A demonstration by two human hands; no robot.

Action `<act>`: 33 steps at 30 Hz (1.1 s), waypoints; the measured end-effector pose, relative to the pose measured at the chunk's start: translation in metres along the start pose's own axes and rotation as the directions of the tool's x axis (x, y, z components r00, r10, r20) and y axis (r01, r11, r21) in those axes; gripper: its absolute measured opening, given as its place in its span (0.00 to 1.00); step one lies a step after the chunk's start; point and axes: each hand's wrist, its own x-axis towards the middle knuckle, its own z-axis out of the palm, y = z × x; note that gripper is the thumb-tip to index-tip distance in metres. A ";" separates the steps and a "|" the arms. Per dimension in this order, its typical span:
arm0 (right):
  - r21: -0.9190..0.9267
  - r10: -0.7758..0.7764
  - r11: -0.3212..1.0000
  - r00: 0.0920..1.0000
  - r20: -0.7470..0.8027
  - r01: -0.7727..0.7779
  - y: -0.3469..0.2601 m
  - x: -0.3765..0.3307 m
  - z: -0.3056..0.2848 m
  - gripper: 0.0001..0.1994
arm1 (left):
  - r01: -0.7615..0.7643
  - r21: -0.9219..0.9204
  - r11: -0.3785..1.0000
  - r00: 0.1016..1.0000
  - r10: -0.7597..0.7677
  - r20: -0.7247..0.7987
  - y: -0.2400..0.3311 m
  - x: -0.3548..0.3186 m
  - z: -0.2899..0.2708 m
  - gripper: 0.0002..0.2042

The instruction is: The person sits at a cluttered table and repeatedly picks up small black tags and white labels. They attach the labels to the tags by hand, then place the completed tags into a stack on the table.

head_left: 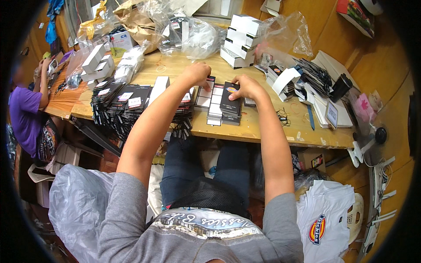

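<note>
My right hand (248, 88) has its thumb on the face of a black card tag (230, 101) with a small coloured logo, its fingers curled at the far edge. More black tags lie beneath it. My left hand (197, 74) is bent downward, with its fingers closed at the far end of a dark-edged card (211, 81). White-faced cards with dark edges (215, 107) overlap in a column between the hands. Beneath my left forearm and to its left, black tags (139, 94) with white stickers and black cords lie in thick overlapping rows.
White boxes (239, 41) are stacked at the back, near clear plastic bags (199, 37). Strung tags (313, 72), a black cup (341, 87) and papers crowd the right side. A person in a purple shirt (27, 114) sits far left. White shirts (326, 215) lie lower right.
</note>
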 end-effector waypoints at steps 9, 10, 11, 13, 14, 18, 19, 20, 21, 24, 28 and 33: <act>0.492 0.083 0.870 0.975 -0.207 0.031 0.011 0.004 -0.003 0.17 | 0.013 -0.433 0.901 0.960 -0.133 -0.248 0.001 0.006 0.001 0.17; 0.590 0.119 0.808 0.982 -0.144 -0.011 0.009 0.003 -0.004 0.16 | 0.021 -0.439 0.898 0.951 -0.154 -0.270 -0.002 0.006 0.001 0.17; 0.632 0.112 0.775 0.981 -0.160 0.014 0.006 0.001 -0.006 0.14 | 0.028 -0.444 0.895 0.941 -0.174 -0.292 -0.005 0.007 0.004 0.17; 0.710 0.107 0.701 0.976 -0.192 0.062 0.001 -0.006 -0.010 0.11 | 0.083 -0.525 0.847 0.917 -0.271 -0.293 -0.006 0.007 0.006 0.13; 0.757 0.070 0.643 0.976 -0.205 0.113 0.001 -0.008 -0.012 0.10 | 0.018 -0.442 0.897 0.892 -0.214 -0.398 -0.006 0.005 0.005 0.11; 0.808 -0.020 0.517 0.948 -0.318 0.282 -0.009 -0.016 -0.027 0.07 | -0.034 -0.556 0.830 0.871 -0.249 -0.423 -0.003 -0.003 -0.015 0.06; 0.795 -0.036 0.517 0.936 -0.351 0.318 -0.012 -0.018 -0.031 0.06 | -0.092 -0.756 0.648 0.893 -0.282 -0.351 0.005 -0.008 -0.022 0.06; 0.782 -0.050 0.515 0.924 -0.380 0.350 -0.016 -0.021 -0.033 0.06 | -0.127 -0.900 0.416 0.918 -0.296 -0.266 0.013 -0.016 -0.027 0.06; 0.746 -0.044 0.533 0.893 -0.447 0.399 -0.023 -0.024 -0.036 0.06 | -0.178 -0.910 0.374 0.938 -0.216 -0.273 0.019 -0.022 -0.032 0.06; 0.728 -0.032 0.553 0.883 -0.468 0.406 -0.032 -0.031 -0.041 0.07 | -0.162 -0.976 0.146 0.957 -0.217 -0.192 0.032 -0.035 -0.034 0.08; 0.738 -0.077 0.523 0.886 -0.458 0.427 -0.019 -0.038 -0.035 0.07 | -0.138 -0.976 -0.166 0.984 -0.134 -0.117 0.053 -0.056 -0.026 0.12; 0.846 -0.052 0.445 0.952 -0.303 0.294 -0.002 -0.045 -0.026 0.06 | -0.227 -0.962 -0.150 0.922 -0.350 -0.163 0.073 -0.062 0.000 0.08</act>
